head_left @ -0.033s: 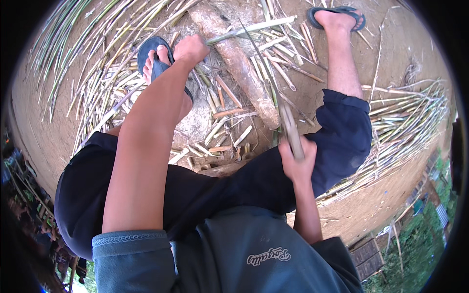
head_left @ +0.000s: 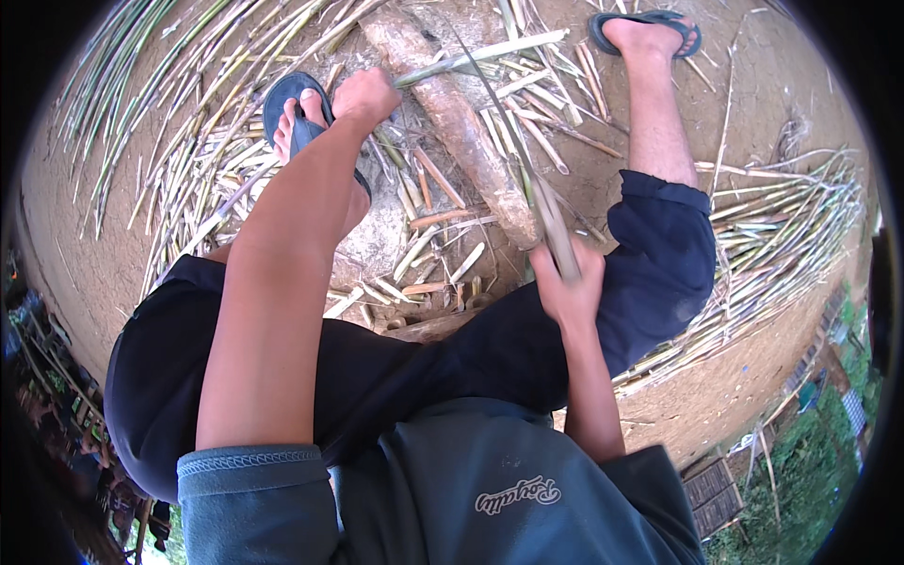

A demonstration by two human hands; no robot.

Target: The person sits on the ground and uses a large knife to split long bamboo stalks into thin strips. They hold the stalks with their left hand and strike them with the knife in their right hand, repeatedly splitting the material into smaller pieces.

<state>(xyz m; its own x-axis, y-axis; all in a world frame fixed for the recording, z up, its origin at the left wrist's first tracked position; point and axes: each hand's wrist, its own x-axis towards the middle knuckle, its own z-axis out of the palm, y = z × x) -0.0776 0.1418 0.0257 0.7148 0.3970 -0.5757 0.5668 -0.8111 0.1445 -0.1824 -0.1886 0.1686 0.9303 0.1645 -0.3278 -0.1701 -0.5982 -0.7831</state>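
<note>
My left hand (head_left: 365,96) is closed round one end of a pale green cane stalk (head_left: 480,58). The stalk lies across a brown log (head_left: 452,127) and sticks out past it to the right. In my right hand (head_left: 570,282), above my bent leg, is the pale, somewhat blurred handle of a machete (head_left: 506,118). Its long, thin blade points away from me, up and to the left, and in the view it crosses the stalk near its tip. I cannot tell whether blade and stalk touch. Several short cut cane pieces (head_left: 438,217) lie about the log.
Long cane stalks (head_left: 104,104) are spread at the far left. Another heap of stalks (head_left: 782,235) lies at the right. My sandalled left foot (head_left: 303,122) is close beside my left hand; my right foot (head_left: 650,36) rests on the bare dirt at the far right.
My right hand has shifted slightly left and away from me with the machete, and the blade has moved a little the same way. My left hand and the stalk have hardly moved.
</note>
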